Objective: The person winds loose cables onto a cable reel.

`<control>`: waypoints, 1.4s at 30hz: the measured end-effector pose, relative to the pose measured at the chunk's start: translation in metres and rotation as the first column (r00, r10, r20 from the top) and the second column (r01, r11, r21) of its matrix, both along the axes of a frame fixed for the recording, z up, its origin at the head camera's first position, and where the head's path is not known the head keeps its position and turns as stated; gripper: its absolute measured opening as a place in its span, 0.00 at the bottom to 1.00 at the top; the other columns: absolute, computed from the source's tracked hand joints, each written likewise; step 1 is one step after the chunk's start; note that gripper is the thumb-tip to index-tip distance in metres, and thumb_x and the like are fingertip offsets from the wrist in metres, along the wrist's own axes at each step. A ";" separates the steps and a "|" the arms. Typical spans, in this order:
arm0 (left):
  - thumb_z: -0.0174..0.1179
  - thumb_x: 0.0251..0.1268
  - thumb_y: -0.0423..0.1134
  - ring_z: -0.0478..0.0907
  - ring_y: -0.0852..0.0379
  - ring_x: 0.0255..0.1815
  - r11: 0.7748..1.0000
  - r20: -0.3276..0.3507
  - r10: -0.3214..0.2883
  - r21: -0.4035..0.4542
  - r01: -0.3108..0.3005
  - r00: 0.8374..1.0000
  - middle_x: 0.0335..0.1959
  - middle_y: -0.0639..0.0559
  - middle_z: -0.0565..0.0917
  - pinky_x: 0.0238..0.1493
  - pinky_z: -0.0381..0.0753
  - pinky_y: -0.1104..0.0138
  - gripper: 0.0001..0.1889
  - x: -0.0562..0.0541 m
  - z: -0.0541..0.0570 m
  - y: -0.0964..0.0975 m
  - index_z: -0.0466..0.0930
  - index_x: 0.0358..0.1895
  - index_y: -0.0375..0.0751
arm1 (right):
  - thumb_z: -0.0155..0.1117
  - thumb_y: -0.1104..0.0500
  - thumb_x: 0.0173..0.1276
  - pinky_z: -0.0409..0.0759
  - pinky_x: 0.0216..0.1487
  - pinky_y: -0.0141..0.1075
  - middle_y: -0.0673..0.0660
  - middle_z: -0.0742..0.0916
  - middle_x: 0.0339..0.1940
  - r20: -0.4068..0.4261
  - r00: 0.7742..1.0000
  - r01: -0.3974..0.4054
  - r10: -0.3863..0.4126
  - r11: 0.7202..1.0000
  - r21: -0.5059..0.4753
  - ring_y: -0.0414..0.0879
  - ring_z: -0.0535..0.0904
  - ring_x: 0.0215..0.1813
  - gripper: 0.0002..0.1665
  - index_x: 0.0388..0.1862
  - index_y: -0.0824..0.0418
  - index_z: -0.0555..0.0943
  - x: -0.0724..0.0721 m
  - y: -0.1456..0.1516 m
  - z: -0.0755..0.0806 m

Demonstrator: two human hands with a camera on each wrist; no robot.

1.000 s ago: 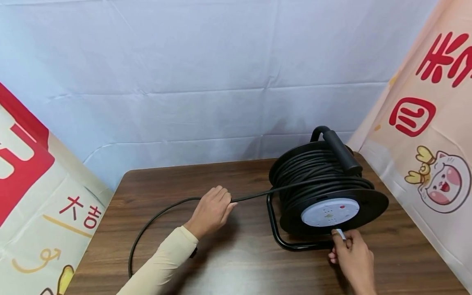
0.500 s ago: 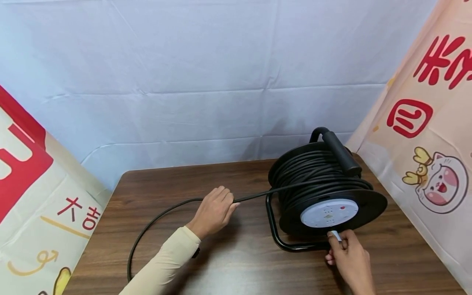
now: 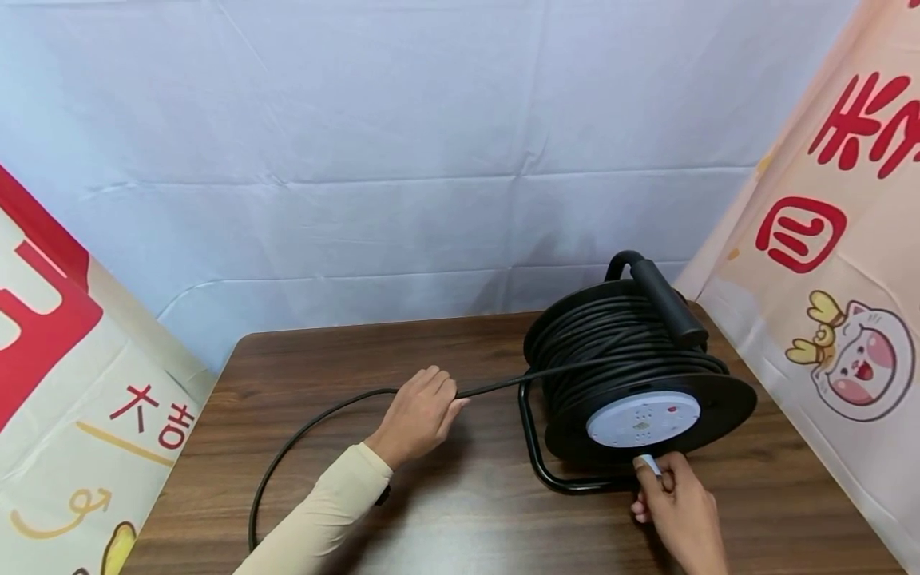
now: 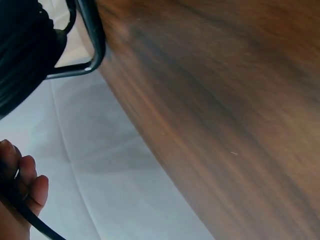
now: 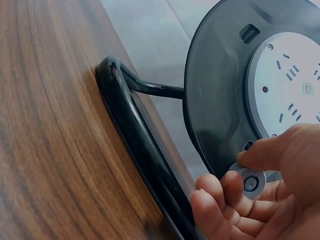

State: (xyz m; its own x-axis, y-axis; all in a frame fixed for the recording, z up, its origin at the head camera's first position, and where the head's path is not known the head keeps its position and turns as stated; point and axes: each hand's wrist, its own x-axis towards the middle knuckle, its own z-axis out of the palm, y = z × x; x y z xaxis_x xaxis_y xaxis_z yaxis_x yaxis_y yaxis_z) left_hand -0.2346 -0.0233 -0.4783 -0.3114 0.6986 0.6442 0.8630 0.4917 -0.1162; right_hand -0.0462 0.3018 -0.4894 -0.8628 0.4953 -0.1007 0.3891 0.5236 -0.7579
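Observation:
A black cable reel (image 3: 722, 399) with a round white socket panel (image 3: 643, 419) stands at the right of the table in the head view. My right hand (image 3: 679, 507) pinches the pale crank knob (image 5: 251, 183) at the lower edge of the reel's side disc, thumb on one side and fingers curled on the other. Left of the reel, my left hand (image 3: 418, 415) grips the black cable (image 3: 503, 384), which runs taut from the hand to the drum. Beyond that hand the cable curves down to the left. The left wrist view catches only fingers around the cable.
A black tubular stand (image 5: 135, 130) carries the reel on the brown wooden table (image 3: 474, 511). Its padded carrying handle (image 3: 668, 303) rises above the drum. A pale cloth (image 3: 345, 160) hangs behind, and printed banners (image 3: 826, 319) flank the table.
The knob and my right hand have shifted a little left along the bottom of the disc, and the disc has turned slightly clockwise. My left hand keeps its grip on the cable.

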 end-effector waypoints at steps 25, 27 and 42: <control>0.56 0.76 0.43 0.67 0.54 0.31 0.999 0.001 0.036 -0.014 -0.036 0.999 0.28 0.53 0.71 0.34 0.69 0.64 0.13 -0.002 -0.003 -0.013 0.69 0.31 0.43 | 0.56 0.44 0.79 0.78 0.27 0.33 0.53 0.82 0.19 -0.043 0.994 -0.098 0.097 0.994 -0.037 0.44 0.81 0.19 0.21 0.36 0.61 0.73 -0.004 -0.013 -0.004; 0.53 0.78 0.43 0.67 0.54 0.31 0.999 -0.003 0.040 -0.013 -0.040 0.999 0.28 0.52 0.71 0.34 0.70 0.63 0.14 -0.002 -0.004 -0.014 0.70 0.31 0.42 | 0.57 0.45 0.79 0.79 0.26 0.34 0.53 0.81 0.19 -0.057 0.993 -0.110 0.106 0.992 -0.061 0.45 0.81 0.18 0.20 0.35 0.61 0.73 -0.004 -0.015 -0.006; 0.36 0.85 0.47 0.66 0.54 0.30 0.998 -0.005 0.068 -0.015 -0.068 0.998 0.29 0.51 0.73 0.34 0.69 0.62 0.21 -0.003 -0.003 -0.025 0.69 0.31 0.43 | 0.58 0.49 0.79 0.83 0.24 0.42 0.59 0.80 0.20 -0.096 0.989 -0.141 0.113 0.921 -0.363 0.50 0.80 0.19 0.21 0.39 0.68 0.71 -0.008 -0.025 -0.010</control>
